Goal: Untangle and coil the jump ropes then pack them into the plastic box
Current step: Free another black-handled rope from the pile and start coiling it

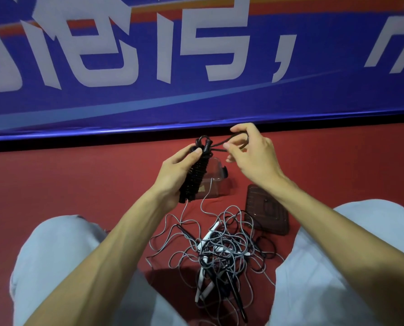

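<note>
Here, on the left, the left hand (172,175) has its grip closed round one coiled black jump rope (195,175), whose long axis runs from near-left up to far-right, hiding part of the one clear plastic box (216,182) on the red floor (78,180) behind it. To the right, the right hand (252,156) pinches that rope's free loop (247,138). Below lie one dark lid (266,210) and one tangle (219,250) of grey and black ropes, too knotted to count.

Red floor (78,180): rope tangle (222,250), clear box (216,182), lid (266,210).
</note>
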A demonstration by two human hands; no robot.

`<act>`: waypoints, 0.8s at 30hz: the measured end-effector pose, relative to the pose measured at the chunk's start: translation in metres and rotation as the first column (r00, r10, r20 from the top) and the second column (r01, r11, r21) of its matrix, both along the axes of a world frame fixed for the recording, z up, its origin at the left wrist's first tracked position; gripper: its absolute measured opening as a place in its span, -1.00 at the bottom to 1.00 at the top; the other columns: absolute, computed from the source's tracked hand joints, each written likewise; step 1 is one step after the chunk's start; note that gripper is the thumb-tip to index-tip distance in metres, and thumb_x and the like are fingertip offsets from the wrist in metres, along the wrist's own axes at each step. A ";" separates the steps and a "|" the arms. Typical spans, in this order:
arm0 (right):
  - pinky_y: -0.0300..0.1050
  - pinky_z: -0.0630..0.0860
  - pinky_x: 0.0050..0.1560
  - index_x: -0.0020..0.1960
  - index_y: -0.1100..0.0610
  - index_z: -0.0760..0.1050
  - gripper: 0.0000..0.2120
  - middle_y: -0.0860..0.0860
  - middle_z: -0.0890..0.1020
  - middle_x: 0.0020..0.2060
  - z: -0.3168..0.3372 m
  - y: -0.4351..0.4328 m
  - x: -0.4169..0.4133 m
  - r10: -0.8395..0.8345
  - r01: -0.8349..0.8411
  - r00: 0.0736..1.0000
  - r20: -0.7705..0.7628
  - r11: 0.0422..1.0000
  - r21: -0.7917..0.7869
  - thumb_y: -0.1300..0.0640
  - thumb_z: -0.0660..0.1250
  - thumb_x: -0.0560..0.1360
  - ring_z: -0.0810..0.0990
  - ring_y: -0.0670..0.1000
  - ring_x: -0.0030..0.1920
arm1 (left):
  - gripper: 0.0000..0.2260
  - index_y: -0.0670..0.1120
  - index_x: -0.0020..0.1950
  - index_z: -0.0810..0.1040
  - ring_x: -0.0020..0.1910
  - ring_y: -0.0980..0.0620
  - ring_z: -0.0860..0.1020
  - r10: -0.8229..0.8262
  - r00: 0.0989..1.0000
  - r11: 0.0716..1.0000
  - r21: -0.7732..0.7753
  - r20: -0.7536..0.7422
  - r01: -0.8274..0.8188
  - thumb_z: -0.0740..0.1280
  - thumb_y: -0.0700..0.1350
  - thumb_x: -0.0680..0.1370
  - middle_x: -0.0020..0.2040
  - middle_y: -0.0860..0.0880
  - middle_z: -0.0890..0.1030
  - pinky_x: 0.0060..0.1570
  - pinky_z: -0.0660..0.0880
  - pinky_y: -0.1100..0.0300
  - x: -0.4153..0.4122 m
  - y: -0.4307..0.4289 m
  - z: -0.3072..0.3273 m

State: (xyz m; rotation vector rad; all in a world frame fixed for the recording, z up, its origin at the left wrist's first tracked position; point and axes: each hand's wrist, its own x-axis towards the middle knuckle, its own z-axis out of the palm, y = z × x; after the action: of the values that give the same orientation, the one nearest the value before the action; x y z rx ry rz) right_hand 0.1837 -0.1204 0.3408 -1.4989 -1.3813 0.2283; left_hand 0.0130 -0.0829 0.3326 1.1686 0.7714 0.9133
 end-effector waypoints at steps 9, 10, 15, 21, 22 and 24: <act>-0.15 0.49 0.25 0.35 0.16 0.25 -0.56 0.03 0.57 0.21 -0.002 0.005 0.009 0.306 -0.310 0.950 -0.064 0.949 -0.059 0.46 0.20 0.54 0.58 -0.07 0.20 | -0.86 0.00 0.00 0.69 -0.31 0.02 0.58 0.029 0.999 0.996 -0.079 -0.013 -0.030 0.33 -0.04 0.59 -0.20 -0.06 0.62 -0.31 0.53 0.14 -0.002 0.006 -0.005; -0.20 0.49 0.21 0.31 0.14 0.26 -0.56 0.05 0.58 0.20 -0.001 0.004 0.009 0.356 -0.365 0.928 -0.112 0.928 -0.070 0.47 0.21 0.53 0.58 -0.09 0.21 | -0.86 -0.01 -0.01 0.68 -0.33 0.02 0.58 0.032 0.999 0.995 -0.099 -0.016 -0.033 0.33 -0.03 0.59 -0.22 -0.06 0.61 -0.33 0.53 0.14 -0.002 0.006 -0.006; -0.22 0.53 0.09 0.18 0.21 0.41 -0.57 0.15 0.64 0.10 0.008 0.000 0.017 0.457 -0.484 0.860 -0.229 0.871 -0.079 0.50 0.40 0.39 0.64 -0.03 0.11 | -0.79 -0.08 0.08 0.61 -0.42 0.01 0.57 -0.010 0.998 0.983 -0.186 -0.056 0.000 0.30 0.02 0.60 -0.23 -0.10 0.60 -0.45 0.52 0.22 -0.003 0.006 -0.002; -0.21 0.58 -0.10 -0.04 0.14 0.63 -0.79 -0.06 0.70 -0.33 0.006 0.010 0.009 0.279 -0.266 0.919 -0.279 0.960 0.081 0.37 0.46 0.39 0.68 -0.08 -0.24 | -0.76 -0.08 0.21 0.61 -0.35 0.00 0.52 -0.094 0.995 0.987 -0.132 -0.039 0.088 0.31 -0.06 0.59 -0.14 -0.11 0.57 -0.41 0.52 0.19 0.003 0.002 -0.008; -0.21 0.57 -0.07 0.02 0.15 0.63 -0.80 -0.09 0.68 -0.36 0.005 0.011 0.008 0.263 -0.247 0.930 -0.256 0.965 0.093 0.35 0.43 0.43 0.66 -0.12 -0.25 | -0.76 -0.07 0.22 0.61 -0.33 0.00 0.53 -0.087 0.996 0.990 -0.116 -0.029 0.083 0.32 -0.07 0.59 -0.12 -0.11 0.59 -0.41 0.52 0.21 0.005 0.002 -0.009; -0.27 0.52 0.00 0.07 0.15 0.62 -0.83 -0.03 0.68 -0.33 0.004 0.011 0.003 0.278 -0.258 0.939 -0.200 0.959 0.120 0.30 0.36 0.51 0.58 -0.22 -0.28 | -0.78 -0.05 0.21 0.62 -0.31 0.01 0.55 -0.070 0.997 0.994 -0.084 -0.030 0.067 0.34 -0.08 0.58 -0.09 -0.10 0.63 -0.42 0.51 0.23 0.006 0.001 -0.009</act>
State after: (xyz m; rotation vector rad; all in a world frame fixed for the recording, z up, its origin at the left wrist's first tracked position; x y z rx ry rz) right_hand 0.1867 -0.1097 0.3449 -1.1696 -1.3976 0.4788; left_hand 0.0194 -0.0817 0.3238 1.1331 0.7840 0.7995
